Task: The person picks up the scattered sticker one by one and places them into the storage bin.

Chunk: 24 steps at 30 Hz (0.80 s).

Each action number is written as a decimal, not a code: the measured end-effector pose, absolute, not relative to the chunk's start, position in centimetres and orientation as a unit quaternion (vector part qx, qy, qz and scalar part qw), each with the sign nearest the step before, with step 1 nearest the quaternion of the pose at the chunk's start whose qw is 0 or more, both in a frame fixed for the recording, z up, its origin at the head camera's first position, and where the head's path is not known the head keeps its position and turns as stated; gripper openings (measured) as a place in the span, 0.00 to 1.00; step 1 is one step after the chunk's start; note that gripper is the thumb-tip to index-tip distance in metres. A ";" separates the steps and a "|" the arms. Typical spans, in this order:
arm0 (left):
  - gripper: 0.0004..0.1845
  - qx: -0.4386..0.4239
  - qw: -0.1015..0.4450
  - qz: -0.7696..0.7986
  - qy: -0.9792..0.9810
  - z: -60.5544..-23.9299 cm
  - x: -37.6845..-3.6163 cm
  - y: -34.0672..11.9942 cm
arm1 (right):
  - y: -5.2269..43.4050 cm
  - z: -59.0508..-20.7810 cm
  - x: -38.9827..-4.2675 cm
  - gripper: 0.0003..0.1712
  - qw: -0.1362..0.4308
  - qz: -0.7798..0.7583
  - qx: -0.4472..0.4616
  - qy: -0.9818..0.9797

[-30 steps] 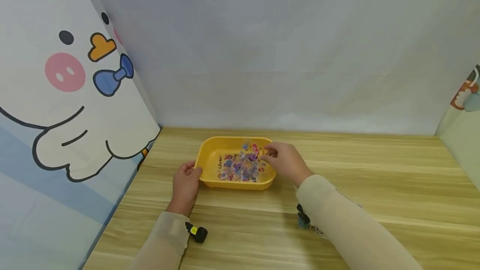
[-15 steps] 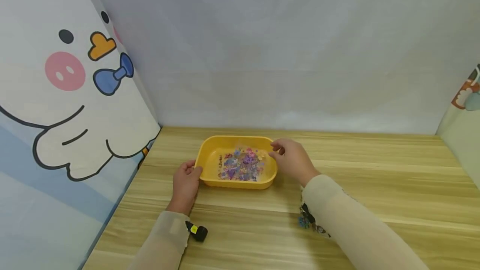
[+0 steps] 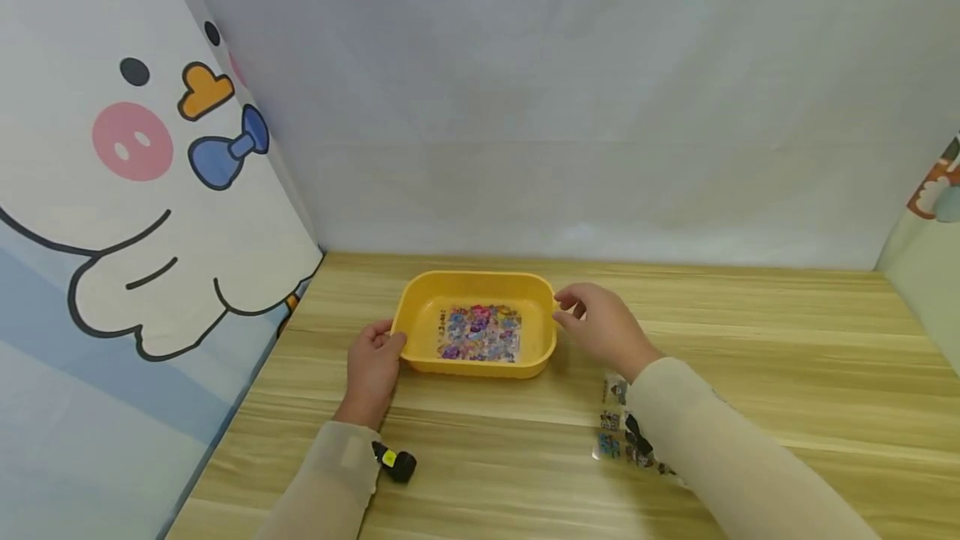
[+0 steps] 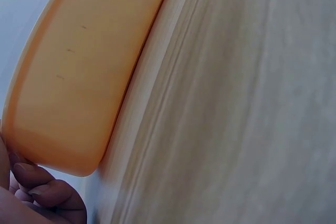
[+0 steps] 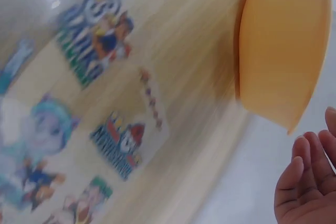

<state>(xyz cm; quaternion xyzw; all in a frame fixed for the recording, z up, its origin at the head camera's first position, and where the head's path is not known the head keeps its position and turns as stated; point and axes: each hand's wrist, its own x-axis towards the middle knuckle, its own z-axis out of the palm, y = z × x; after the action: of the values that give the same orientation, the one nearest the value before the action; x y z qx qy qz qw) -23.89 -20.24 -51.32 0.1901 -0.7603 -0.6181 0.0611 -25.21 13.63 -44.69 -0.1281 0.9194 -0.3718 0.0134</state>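
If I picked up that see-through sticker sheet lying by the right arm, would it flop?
Probably yes. The sticker sheet looks thin and clear, lying flat on the table, so it would likely bend and weigh little. Its glossy surface might be slippery, and lifting an edge could be fiddly.

No word, number or brand can be read. The clear sticker sheet (image 5: 79, 124) under the right wrist carries cartoon pictures with blurred badge-like lettering; the black object (image 3: 395, 465) by the left sleeve bears a small yellow label, too small to read.
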 end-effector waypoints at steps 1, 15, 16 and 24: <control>0.19 0.190 0.060 -0.618 -0.761 -51.3 -23.9 -20.3 | 13.9 -44.6 -25.0 0.19 0.016 -0.366 -0.130 0.921; 0.18 0.199 0.058 -0.608 -0.766 -51.3 -23.8 -20.1 | 21.3 -43.9 -20.5 0.27 0.050 -0.307 -0.124 0.942; 0.18 0.198 0.059 -0.610 -0.765 -51.3 -23.8 -20.1 | 21.9 -43.9 -20.1 0.27 0.051 -0.306 -0.120 0.943; 0.18 0.188 0.070 -0.630 -0.750 -51.2 -23.9 -20.0 | 25.8 -44.9 -17.4 0.33 0.057 -0.289 -0.082 0.952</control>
<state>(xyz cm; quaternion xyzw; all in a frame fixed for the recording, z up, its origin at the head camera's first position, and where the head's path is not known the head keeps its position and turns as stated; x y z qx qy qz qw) -23.88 -20.04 -51.24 0.1881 -0.7503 -0.6298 0.0700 -17.36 25.84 -44.93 -0.0823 0.9519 -0.2895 0.0570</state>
